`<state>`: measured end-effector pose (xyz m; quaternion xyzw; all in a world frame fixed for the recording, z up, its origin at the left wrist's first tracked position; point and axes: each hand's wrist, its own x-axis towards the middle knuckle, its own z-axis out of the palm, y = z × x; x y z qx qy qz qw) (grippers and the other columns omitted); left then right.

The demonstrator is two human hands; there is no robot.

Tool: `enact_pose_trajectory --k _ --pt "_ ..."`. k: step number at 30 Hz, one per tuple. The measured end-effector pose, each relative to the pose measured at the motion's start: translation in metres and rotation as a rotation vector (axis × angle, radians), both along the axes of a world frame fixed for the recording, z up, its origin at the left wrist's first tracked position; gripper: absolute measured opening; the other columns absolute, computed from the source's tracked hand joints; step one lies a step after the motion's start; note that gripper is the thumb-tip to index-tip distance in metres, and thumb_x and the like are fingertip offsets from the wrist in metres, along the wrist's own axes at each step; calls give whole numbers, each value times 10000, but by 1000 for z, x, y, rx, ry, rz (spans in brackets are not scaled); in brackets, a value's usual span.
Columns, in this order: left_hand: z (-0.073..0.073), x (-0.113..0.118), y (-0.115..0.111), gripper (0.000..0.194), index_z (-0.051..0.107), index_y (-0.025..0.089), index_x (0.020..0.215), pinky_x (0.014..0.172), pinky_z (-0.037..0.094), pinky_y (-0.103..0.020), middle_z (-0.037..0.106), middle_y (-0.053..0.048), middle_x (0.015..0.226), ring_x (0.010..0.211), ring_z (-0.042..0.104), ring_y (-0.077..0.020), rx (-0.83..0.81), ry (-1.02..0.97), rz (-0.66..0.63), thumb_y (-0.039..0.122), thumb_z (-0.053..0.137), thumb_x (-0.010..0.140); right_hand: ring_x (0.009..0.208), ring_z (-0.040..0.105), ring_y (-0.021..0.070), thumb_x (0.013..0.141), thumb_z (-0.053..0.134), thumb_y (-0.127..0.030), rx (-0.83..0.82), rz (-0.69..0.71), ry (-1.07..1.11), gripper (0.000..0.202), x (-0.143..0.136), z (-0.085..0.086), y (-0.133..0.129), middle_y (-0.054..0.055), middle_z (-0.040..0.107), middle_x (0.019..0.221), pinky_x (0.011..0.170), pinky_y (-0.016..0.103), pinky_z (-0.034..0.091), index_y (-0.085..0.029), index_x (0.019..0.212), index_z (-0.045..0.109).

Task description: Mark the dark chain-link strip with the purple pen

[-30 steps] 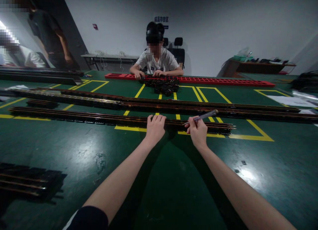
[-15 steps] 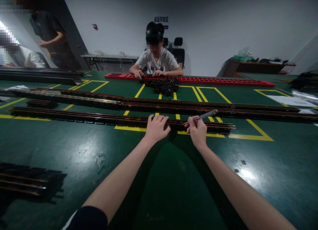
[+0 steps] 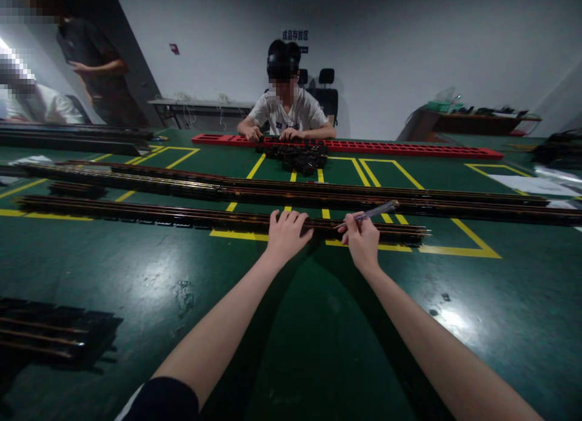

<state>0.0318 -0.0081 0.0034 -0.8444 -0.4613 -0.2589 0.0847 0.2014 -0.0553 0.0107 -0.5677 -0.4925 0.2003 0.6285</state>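
Observation:
A long black strip with copper-coloured rods (image 3: pixel 182 215) lies crosswise on the green table in front of me. My left hand (image 3: pixel 287 232) rests on it with the fingers spread, holding it down rather than wrapped round it. Farther right along the same strip, my right hand (image 3: pixel 362 239) grips a slim screwdriver (image 3: pixel 379 210) with a clear, bluish handle. The handle points up and to the right, and the thin shaft slants down to the left onto the strip. Exactly what the tip touches is too small to tell.
More long strips (image 3: pixel 391 196) lie just beyond. Another strip end (image 3: pixel 59 333) sits at the near left. Across the table, a co-worker (image 3: pixel 291 111) handles parts beside a red slotted rail (image 3: pixel 409 147) and a pile of black pieces (image 3: pixel 302 158). Papers (image 3: pixel 513 183) lie at the right.
My hands and the screwdriver have stayed almost in place, with only a tiny shift of the left hand. A standing person at the far left has moved an arm slightly.

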Motion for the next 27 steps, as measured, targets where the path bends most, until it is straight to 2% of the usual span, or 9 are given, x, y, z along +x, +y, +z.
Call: enact_pose_trajectory --k 27 --pt "2 2 -5 343 604 192 1181 1068 316 -516 652 -93 1168 1107 563 -255 -2 -1 -11 232 392 915 387 504 101 819 541 -595 9 38 -14 406 -3 3 -1 7 632 609 386 231 418 -192 776 512"
